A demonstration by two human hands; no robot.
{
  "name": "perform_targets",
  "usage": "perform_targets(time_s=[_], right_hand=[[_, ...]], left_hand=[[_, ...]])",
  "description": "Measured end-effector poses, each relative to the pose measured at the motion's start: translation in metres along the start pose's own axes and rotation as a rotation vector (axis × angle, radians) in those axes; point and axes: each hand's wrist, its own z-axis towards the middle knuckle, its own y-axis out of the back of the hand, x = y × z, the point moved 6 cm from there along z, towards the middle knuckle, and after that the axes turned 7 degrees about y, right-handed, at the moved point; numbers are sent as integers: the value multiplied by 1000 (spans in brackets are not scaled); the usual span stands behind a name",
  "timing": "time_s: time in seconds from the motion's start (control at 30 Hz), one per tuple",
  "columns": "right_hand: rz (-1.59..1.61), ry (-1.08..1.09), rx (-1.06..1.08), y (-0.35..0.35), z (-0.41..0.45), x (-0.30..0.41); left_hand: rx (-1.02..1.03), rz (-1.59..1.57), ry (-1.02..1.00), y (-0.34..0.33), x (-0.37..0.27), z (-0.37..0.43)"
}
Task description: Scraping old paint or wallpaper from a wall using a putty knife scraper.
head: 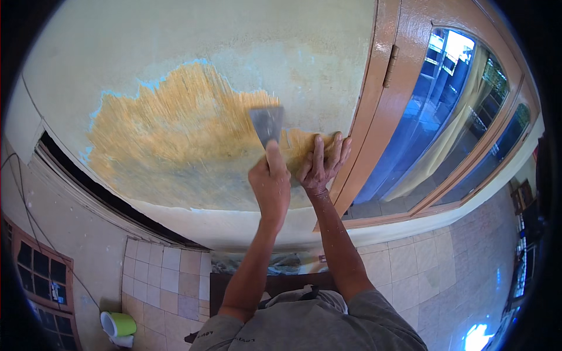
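Note:
My left hand point(271, 188) grips a putty knife point(268, 123), thumb pointing up along it, with its wide metal blade against the wall. The handle is hidden in the fist. My right hand point(322, 164) rests on the wall with fingers spread, a little right of the blade and beside the door frame. Around and left of the blade spreads a large patch of scraped wall point(175, 140), orange-yellow and grey, with a ragged pale blue upper edge. Pale greenish paint point(298, 74) covers the wall above it. Small flecks cling to both hands and forearms.
A wooden door frame point(373, 109) with a hinge point(390, 66) and glass panes stands at the right. A dark gap point(88, 180) runs along the left wall edge. Below are floor tiles point(162, 272), a dark surface point(217, 285), a green and white bucket point(120, 324) and hanging cables point(66, 267).

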Motion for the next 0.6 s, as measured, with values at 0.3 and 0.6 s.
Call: perform_targets(time_s=[0.3, 0.6], right_hand=[[13, -13, 1, 1, 2, 6], [37, -41, -48, -3, 1, 10]], left_hand=[[94, -52, 123, 13, 15, -11], [86, 47, 24, 30, 62, 0]])
